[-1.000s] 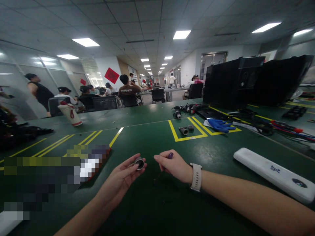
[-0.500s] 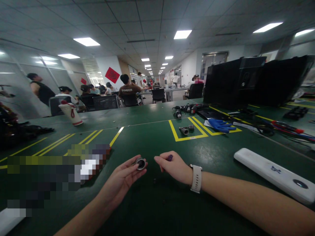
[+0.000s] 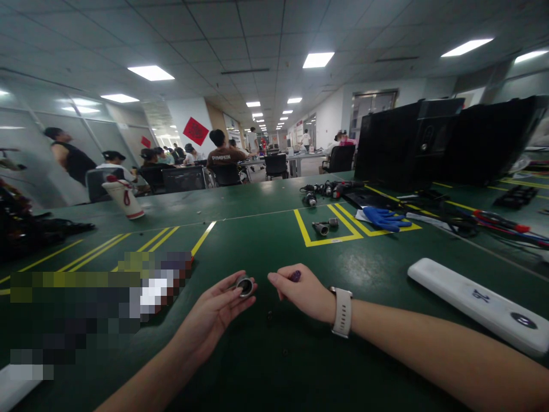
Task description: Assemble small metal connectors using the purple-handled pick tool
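My left hand (image 3: 217, 306) is closed on a hollow round metal connector shell (image 3: 246, 287), its open end turned toward me. Just to the right, my right hand (image 3: 306, 293) is curled round a thin tool with a purple handle end (image 3: 295, 276); the rest of it is hidden in the fingers, so its kind does not show. A small gap separates the two hands. On the green table (image 3: 240, 355) beneath them lie a tiny dark part (image 3: 270, 315) and another, fainter one (image 3: 285, 352).
Ahead, metal connector pieces (image 3: 321, 229) lie inside a yellow-taped square. A blue glove (image 3: 384, 218), cables (image 3: 458, 223) and a black case (image 3: 407, 146) are to the right. A long white device (image 3: 476, 303) rests near my right forearm. A paper cup (image 3: 124, 197) stands back left.
Both hands and what they hold stay almost in place; the metal shell and the purple-ended tool have shifted only very slightly.
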Motion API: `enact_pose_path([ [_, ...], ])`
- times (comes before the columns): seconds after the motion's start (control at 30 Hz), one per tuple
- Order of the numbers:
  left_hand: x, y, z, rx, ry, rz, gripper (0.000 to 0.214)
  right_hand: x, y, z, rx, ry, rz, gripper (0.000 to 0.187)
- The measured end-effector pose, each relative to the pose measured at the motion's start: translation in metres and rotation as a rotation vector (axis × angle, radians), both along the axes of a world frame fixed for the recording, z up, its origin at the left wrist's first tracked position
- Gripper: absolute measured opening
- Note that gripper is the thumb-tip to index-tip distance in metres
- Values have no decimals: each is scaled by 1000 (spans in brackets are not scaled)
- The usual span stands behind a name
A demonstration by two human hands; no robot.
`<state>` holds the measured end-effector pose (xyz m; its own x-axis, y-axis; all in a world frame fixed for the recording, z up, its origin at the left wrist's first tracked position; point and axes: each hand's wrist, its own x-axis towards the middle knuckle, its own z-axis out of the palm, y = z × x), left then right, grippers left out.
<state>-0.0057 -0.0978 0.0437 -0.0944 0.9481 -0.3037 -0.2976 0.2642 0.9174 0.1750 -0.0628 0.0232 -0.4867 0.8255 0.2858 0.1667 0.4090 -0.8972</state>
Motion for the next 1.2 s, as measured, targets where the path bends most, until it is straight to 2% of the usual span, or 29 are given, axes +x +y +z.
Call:
enact_pose_path([
  [0.07, 0, 0, -1, 6, 3, 2, 35, 0, -2, 2, 25, -26, 17, 42],
  [0.2, 0, 1, -3, 17, 2, -1, 34, 0, -8, 8, 146, -89, 135, 39],
  [0.3, 0, 1, -3, 18, 0, -3, 34, -1, -10, 9, 191, -109, 144, 38],
  [0.37, 1, 1, -3, 16, 2, 5, 34, -2, -8, 6, 103, -68, 110, 38],
  [0.5, 1, 1, -2, 1, 4, 17, 38, -3, 1, -5, -207, 115, 39, 41],
  [0.57, 1, 1, -2, -5, -1, 20, 40, -4, 5, -11, -277, 174, 20, 43],
  [0.97, 2, -1, -2, 8, 33, -11, 41, -5, 6, -17, -482, 395, 29, 40],
  [1.2, 0, -2, -6, 29, 65, -48, 46, -2, 7, -12, -463, 562, 5, 39],
])
